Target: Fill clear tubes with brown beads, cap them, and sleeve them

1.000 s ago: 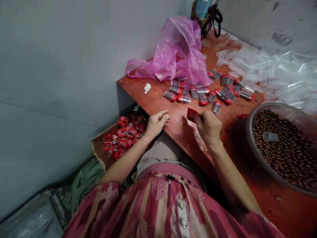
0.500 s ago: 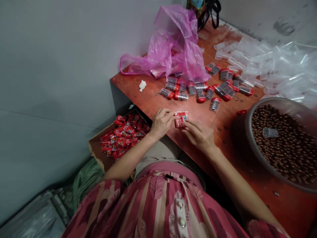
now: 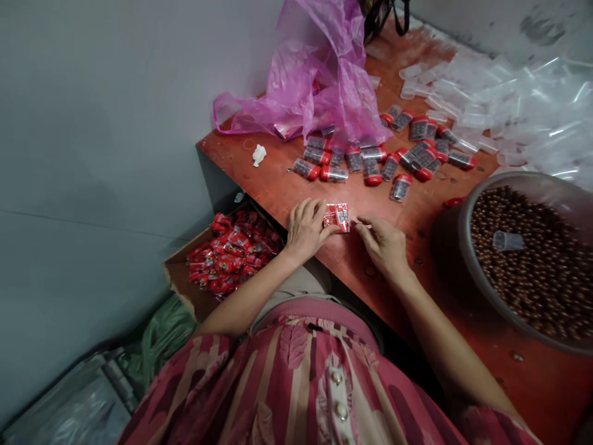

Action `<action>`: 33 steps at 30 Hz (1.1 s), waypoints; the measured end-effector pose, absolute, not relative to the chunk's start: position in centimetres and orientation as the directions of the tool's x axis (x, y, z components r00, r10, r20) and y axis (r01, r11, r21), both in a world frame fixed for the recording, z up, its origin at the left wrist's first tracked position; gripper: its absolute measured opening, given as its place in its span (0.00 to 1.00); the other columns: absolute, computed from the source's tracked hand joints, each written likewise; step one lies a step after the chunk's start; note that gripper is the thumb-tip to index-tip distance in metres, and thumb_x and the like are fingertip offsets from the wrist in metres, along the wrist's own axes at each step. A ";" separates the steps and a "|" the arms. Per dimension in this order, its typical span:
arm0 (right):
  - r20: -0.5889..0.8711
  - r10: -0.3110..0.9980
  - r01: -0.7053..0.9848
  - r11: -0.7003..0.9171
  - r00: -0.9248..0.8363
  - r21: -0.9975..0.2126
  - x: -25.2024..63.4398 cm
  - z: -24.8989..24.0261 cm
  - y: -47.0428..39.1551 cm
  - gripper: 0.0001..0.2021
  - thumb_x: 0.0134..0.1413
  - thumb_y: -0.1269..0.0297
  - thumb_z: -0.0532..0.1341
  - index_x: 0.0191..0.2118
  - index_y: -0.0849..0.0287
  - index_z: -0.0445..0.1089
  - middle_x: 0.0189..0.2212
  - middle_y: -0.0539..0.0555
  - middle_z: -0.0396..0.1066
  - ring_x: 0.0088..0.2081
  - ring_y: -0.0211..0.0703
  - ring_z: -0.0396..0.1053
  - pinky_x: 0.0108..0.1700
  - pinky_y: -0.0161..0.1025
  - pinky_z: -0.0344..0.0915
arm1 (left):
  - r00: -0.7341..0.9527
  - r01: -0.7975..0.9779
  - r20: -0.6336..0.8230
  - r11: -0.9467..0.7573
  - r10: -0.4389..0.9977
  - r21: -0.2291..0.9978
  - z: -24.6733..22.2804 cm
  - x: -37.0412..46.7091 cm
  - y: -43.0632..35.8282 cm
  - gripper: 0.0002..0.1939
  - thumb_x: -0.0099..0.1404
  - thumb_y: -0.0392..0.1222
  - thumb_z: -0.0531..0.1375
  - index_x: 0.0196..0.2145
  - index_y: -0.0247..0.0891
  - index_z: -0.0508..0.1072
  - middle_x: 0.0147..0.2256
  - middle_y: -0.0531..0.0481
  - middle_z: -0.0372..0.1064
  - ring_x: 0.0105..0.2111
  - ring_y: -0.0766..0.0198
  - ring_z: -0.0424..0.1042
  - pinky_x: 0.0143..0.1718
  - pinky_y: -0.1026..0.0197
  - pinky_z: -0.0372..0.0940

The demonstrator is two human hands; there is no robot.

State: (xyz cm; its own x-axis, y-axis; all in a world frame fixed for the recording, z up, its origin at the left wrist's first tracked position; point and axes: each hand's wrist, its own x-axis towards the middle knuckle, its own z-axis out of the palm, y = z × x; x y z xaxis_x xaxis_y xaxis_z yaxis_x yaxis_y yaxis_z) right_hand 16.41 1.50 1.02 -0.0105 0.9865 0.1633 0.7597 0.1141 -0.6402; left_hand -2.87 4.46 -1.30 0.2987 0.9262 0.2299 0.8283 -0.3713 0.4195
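A small flat red plastic packet point(image 3: 337, 218) with a printed label lies at the near edge of the red table point(image 3: 278, 179). My left hand point(image 3: 306, 230) grips the packet's left side between thumb and fingers. Just to the right of the packet, apart from it, is my right hand point(image 3: 384, 246). Its thumb and forefinger are pinched together, and whatever they may hold is too small to make out. Beyond the hands lie several clear tubes with red caps point(image 3: 399, 188), filled with dark beads.
A tub point(image 3: 470, 247) of brown beads with a clear cup point(image 3: 508, 241) in it stands at right. Empty clear tubes point(image 3: 514, 117) pile up behind it. A pink plastic bag point(image 3: 315, 74) lies at the back. Below left, a cardboard box point(image 3: 178, 272) holds red packets point(image 3: 231, 247).
My right hand has moved off the packet to the right, fingers now pinched. My left hand still has the packet by its left side. The view has shifted slightly.
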 end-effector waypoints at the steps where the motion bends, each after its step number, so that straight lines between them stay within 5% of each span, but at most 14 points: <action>1: 0.129 0.992 0.773 0.092 -0.013 -0.628 16.2 0.9 1.8 0.15 0.59 0.58 0.57 0.47 0.58 0.74 0.42 0.59 0.77 0.40 0.49 0.75 0.43 0.45 0.69 | 0.295 0.833 0.230 -0.367 0.927 0.414 -1.2 -2.9 4.6 0.34 0.63 0.59 0.54 0.59 0.33 0.62 0.57 0.35 0.63 0.60 0.45 0.57 0.60 0.46 0.50; 7: -0.011 0.999 0.761 -0.042 0.046 -0.647 15.0 1.1 3.6 0.22 0.60 0.56 0.54 0.54 0.63 0.68 0.45 0.63 0.76 0.42 0.52 0.74 0.45 0.46 0.68 | 0.346 0.830 0.199 -0.398 0.917 0.390 -1.3 -2.1 5.0 0.31 0.65 0.54 0.54 0.60 0.33 0.62 0.55 0.38 0.66 0.58 0.46 0.59 0.59 0.45 0.50; 10: -0.063 0.998 0.829 -0.039 0.005 -0.558 14.6 1.3 5.1 0.24 0.57 0.56 0.57 0.56 0.65 0.66 0.44 0.64 0.75 0.43 0.54 0.73 0.43 0.46 0.66 | 0.336 0.841 0.192 -0.386 0.922 0.380 -1.5 -1.6 5.0 0.30 0.65 0.51 0.56 0.61 0.34 0.60 0.56 0.38 0.66 0.58 0.46 0.59 0.59 0.45 0.50; 14: -0.168 0.985 0.918 -0.033 -0.037 -0.396 14.4 1.5 7.2 0.20 0.51 0.56 0.61 0.48 0.61 0.71 0.41 0.63 0.73 0.39 0.53 0.71 0.38 0.43 0.63 | 0.330 0.838 0.193 -0.381 0.924 0.390 -1.5 -1.3 4.9 0.30 0.65 0.47 0.56 0.62 0.34 0.58 0.56 0.39 0.66 0.59 0.47 0.58 0.59 0.45 0.50; 18: -0.248 0.967 0.915 -0.051 -0.054 -0.400 14.0 1.9 8.5 0.16 0.46 0.59 0.64 0.42 0.59 0.71 0.36 0.56 0.73 0.34 0.44 0.69 0.33 0.36 0.59 | 0.313 0.836 0.202 -0.370 0.928 0.406 -1.5 -1.4 4.9 0.29 0.65 0.47 0.57 0.61 0.36 0.60 0.55 0.39 0.67 0.58 0.47 0.59 0.59 0.44 0.50; 22: -0.258 0.965 0.935 -0.056 -0.039 -0.351 13.6 2.1 8.5 0.13 0.44 0.62 0.64 0.38 0.59 0.70 0.36 0.56 0.73 0.35 0.45 0.68 0.33 0.36 0.57 | 0.303 0.833 0.230 -0.374 0.925 0.408 -1.7 -1.3 5.0 0.29 0.65 0.45 0.57 0.61 0.36 0.61 0.55 0.39 0.67 0.58 0.46 0.60 0.58 0.44 0.51; 28: -0.287 0.958 0.888 -0.130 -0.002 -0.442 13.7 2.1 8.9 0.22 0.41 0.61 0.66 0.46 0.59 0.68 0.37 0.57 0.74 0.36 0.47 0.69 0.34 0.37 0.58 | 0.303 0.830 0.253 -0.385 0.919 0.404 -2.0 -1.2 4.9 0.29 0.64 0.46 0.57 0.61 0.34 0.61 0.55 0.38 0.67 0.58 0.46 0.60 0.59 0.43 0.51; 33: -0.343 0.937 0.850 -0.128 -0.066 -0.512 14.3 2.4 9.5 0.09 0.38 0.63 0.65 0.29 0.59 0.70 0.25 0.50 0.70 0.29 0.41 0.66 0.30 0.35 0.57 | 0.273 0.811 0.249 -0.361 0.929 0.460 -1.8 -1.3 5.0 0.30 0.63 0.49 0.59 0.60 0.35 0.61 0.55 0.37 0.67 0.59 0.46 0.61 0.60 0.43 0.50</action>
State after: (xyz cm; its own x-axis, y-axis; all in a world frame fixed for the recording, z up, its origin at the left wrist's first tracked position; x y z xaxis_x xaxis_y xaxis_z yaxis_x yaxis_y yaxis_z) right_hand 14.27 9.50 2.35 -0.0661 0.9369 -0.3433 0.8497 -0.1275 -0.5115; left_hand -1.26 5.03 -1.83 0.2725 0.9293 0.2491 0.8111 -0.3612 0.4600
